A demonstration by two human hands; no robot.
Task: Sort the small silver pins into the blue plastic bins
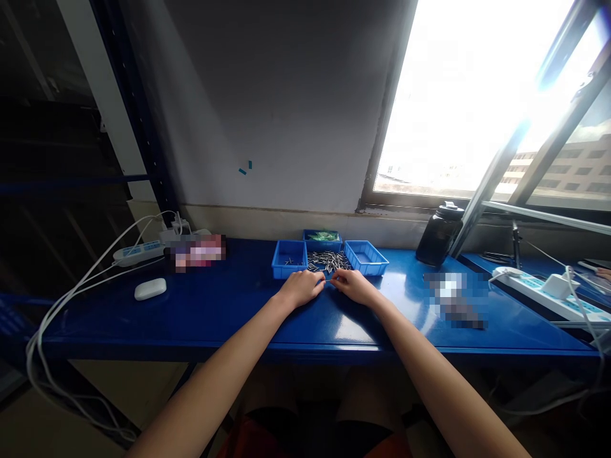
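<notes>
My left hand (301, 288) and my right hand (354, 286) rest close together at the front of a pile of small metal pins (329, 259). Both are closed in a pinch, fingertips nearly meeting. Between them runs a thin, pale piece (328, 281), too small to name. Left of the pile stands a blue bin (275, 267) with a few small pieces on its floor. A second blue bin (384, 262) sits to the right, tilted slightly away in angle. Behind the pile, a third blue bin (305, 243) holds green items (324, 236).
The blue table (229, 318) carries a white case (150, 289) and a power strip (138, 253) with cables at left. A dark bottle (438, 236) stands at right, near blurred items (456, 299) and another power strip (539, 294). Wall and window close off the back.
</notes>
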